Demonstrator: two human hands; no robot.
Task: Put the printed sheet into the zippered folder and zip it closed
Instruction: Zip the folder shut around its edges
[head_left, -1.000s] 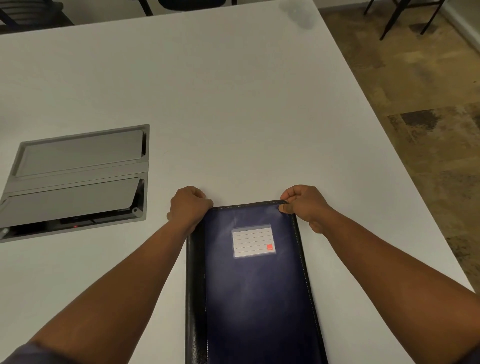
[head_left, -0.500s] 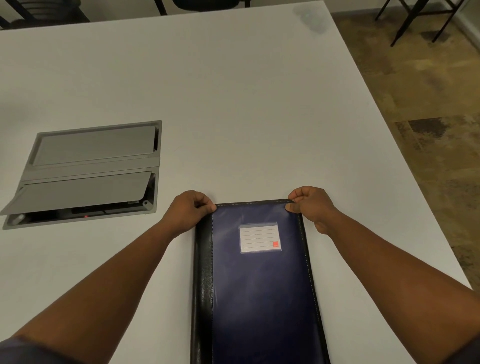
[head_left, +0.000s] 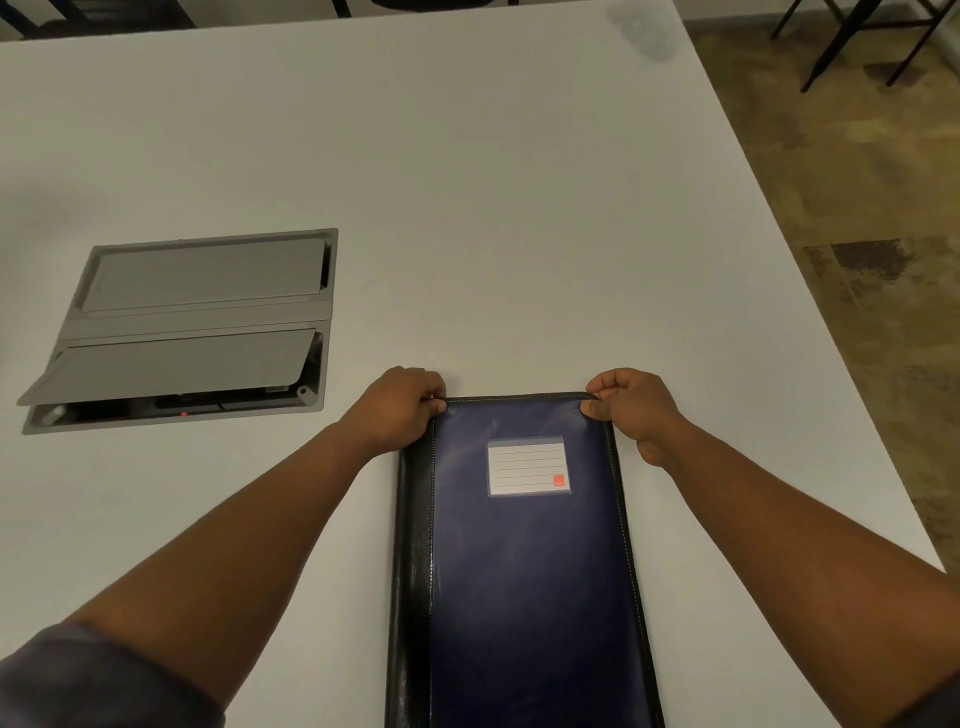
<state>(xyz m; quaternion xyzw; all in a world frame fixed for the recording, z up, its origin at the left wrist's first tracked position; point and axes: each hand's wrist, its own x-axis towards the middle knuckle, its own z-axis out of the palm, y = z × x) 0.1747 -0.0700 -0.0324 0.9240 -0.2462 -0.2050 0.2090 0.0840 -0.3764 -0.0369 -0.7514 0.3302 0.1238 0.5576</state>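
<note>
Both arms are stretched forward to mid-frame; the left hand (head_left: 399, 405) and right hand (head_left: 636, 410) are curled tight.

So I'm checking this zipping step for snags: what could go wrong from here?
1. Both the left hand and right hand pinch the far corners of the zippered folder; tugging may slide it on the smooth white table.
2. No printed sheet is visible, so whether it lies flat inside cannot be checked; a stray edge could catch in the zip.
</note>
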